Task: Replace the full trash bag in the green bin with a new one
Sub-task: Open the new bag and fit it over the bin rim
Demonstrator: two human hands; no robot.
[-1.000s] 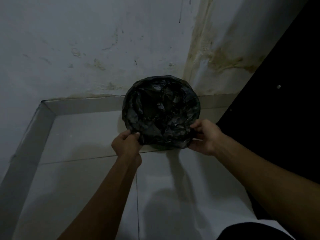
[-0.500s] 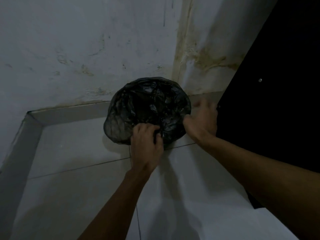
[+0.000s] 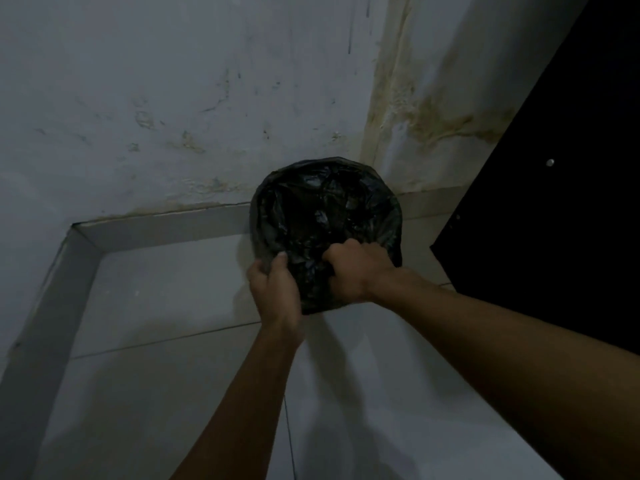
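Both hands work the near edge of the black trash bag. Left hand curls over the bag's near-left edge, thumb on top, pinching the film. Right hand grips a bunch of the plastic at the near-right edge, fingers curled into the folds.

The bag is thin, glossy plastic, heavily crinkled, with small highlights on its creases. Its mouth is stretched into a round opening that faces up toward the camera, so its long axis runs roughly vertical; the film folds outward and hangs down on the near side. The bin under it is hidden by the bag, so its colour cannot be told.

The bag stands on the pale smooth floor tiles, in the corner where two matte, stained, scuffed walls meet just behind it. A pale tiled skirting runs left of the bag. A flat black panel stands right of the bag.
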